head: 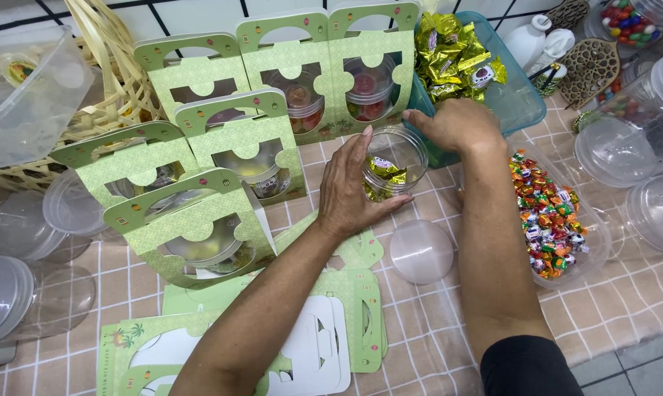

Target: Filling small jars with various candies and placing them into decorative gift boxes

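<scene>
Six green gift boxes (199, 227) stand at left, flat ones stacked below. Left hand (350, 191) wraps loosely round the clear jar (394, 163) at centre, gold-wrapped sweets inside. Right hand (452, 123) curls at the jar's rim, by the teal tub (518, 99) of gold sweets. One round lid (421, 251) lies nearby; colourful candies (547, 220) fill a tub at right.

green gift boxes standing (229, 139): 6 | hands (350, 187): 2 | loose clear lid (421, 251): 1

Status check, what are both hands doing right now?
Left hand steadies clear jar. Right hand at its rim, beside teal bin. Loose lid nearby.
</scene>
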